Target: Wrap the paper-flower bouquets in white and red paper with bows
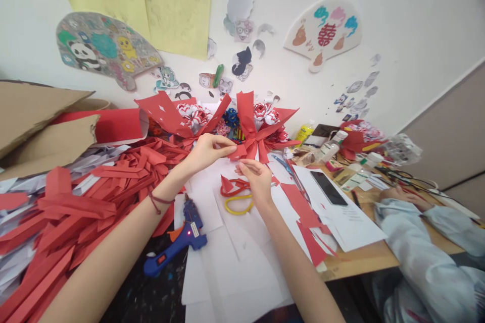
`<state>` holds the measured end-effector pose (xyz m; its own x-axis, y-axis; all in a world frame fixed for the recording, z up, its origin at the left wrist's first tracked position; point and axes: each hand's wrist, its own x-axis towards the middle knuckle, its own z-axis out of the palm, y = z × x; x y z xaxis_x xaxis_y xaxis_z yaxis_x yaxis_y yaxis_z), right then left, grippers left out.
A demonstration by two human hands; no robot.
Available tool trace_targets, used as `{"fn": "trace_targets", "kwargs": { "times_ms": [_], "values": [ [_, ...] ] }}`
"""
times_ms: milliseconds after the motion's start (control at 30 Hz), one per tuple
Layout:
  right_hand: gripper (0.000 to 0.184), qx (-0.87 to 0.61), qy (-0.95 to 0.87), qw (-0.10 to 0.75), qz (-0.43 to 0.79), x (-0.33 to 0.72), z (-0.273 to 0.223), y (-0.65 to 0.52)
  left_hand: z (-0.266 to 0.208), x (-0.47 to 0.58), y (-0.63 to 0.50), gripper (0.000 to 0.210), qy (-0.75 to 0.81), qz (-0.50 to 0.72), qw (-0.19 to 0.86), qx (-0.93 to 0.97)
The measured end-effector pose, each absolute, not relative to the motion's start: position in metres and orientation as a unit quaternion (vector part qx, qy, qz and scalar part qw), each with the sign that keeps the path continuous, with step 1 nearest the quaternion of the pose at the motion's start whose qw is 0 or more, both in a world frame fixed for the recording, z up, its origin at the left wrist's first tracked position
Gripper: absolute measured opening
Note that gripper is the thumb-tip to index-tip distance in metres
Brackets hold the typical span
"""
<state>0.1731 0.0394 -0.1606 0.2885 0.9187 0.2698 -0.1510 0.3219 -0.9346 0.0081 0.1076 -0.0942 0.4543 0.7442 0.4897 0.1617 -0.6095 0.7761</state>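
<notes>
My left hand is closed in a pinch on a small piece of red paper in front of the right bouquet. Just below it, my right hand has its fingers curled together close to the paper's lower edge; whether anything is between them I cannot make out. Behind the hands stands a bouquet wrapped in red paper with a red bow, holding red and white paper flowers. Under my right hand lie scissor handles, one red and one yellow. A blue glue gun rests left of them.
Folded red paper strips heap up at left, beside cardboard. Another red bouquet stands behind. White sheets cover the middle. At right are a phone, bottles and another person's sleeved arms.
</notes>
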Motion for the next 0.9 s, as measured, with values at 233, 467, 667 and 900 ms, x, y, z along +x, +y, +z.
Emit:
{"fn": "trace_targets", "kwargs": {
  "times_ms": [233,467,667,900],
  "values": [
    [0.032,-0.453,-0.537,0.618,0.352,0.167,-0.156,0.035,-0.085,0.012,0.097,0.031,0.265,0.468,0.384,0.751],
    [0.025,-0.457,-0.572,0.611,0.300,0.160,-0.161,0.038,-0.091,0.019,0.097,0.032,0.249,0.446,0.376,0.773],
    [0.023,-0.444,-0.512,0.660,0.325,0.167,-0.159,0.038,-0.085,0.014,0.096,0.033,0.269,0.473,0.385,0.745],
    [0.035,-0.503,-0.388,0.717,0.286,0.193,-0.162,0.048,-0.064,-0.026,0.112,0.025,0.322,0.641,0.328,0.614]
  ]
}}
